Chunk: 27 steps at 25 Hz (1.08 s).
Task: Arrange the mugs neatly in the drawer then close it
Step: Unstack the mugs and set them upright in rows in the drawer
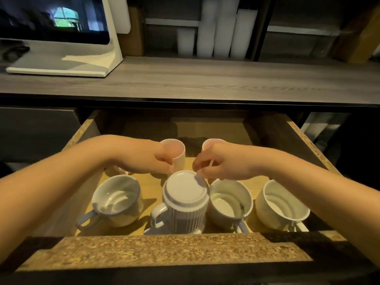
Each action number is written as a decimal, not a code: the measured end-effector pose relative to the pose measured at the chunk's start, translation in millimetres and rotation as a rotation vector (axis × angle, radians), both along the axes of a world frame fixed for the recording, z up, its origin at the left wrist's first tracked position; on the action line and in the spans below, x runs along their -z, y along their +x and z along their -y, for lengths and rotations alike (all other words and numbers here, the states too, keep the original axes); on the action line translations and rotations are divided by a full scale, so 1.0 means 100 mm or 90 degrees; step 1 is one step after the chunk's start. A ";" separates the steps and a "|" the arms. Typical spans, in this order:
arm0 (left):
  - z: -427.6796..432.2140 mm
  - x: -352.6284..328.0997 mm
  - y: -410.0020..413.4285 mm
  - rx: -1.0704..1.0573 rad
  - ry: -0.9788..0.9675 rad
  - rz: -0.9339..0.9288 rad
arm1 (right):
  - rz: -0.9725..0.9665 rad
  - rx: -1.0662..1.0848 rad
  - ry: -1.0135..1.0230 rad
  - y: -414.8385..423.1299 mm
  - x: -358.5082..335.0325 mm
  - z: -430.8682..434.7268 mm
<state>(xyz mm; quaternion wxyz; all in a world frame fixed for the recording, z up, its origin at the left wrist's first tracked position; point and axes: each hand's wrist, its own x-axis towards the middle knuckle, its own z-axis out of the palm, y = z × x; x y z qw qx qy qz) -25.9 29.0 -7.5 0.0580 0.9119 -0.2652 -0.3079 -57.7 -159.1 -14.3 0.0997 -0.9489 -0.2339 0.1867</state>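
The wooden drawer [164, 250] stands pulled out. Its front row holds a round white mug [118, 199], an upside-down ribbed mug [185, 204], a second round mug [230, 202] and a third [282, 209]. Behind them stand two upright pink mugs. My left hand [148, 159] is closed at the side of the left pink mug [174, 150], fingers on its handle. My right hand [218, 164] covers most of the right pink mug [210, 143] and pinches its thin handle. Part of another mug [118, 170] peeks out under my left wrist.
A grey wooden counter [205, 79] runs above the drawer, with a white screen stand [82, 64] at the left. Stacks of white cups [218, 33] stand on the shelf behind. The back of the drawer [205, 126] is dark.
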 end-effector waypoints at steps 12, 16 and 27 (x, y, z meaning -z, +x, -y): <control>-0.24 0.20 -0.29 0.008 -0.013 -0.086 | 0.019 -0.111 -0.056 -0.16 0.08 -0.37; -0.26 0.21 -0.27 0.007 -0.076 -0.055 | 0.064 -0.097 -0.020 -0.13 0.03 -0.30; 0.12 0.17 -0.13 -0.166 -0.293 -0.041 | 0.160 0.040 0.025 0.03 -0.14 0.14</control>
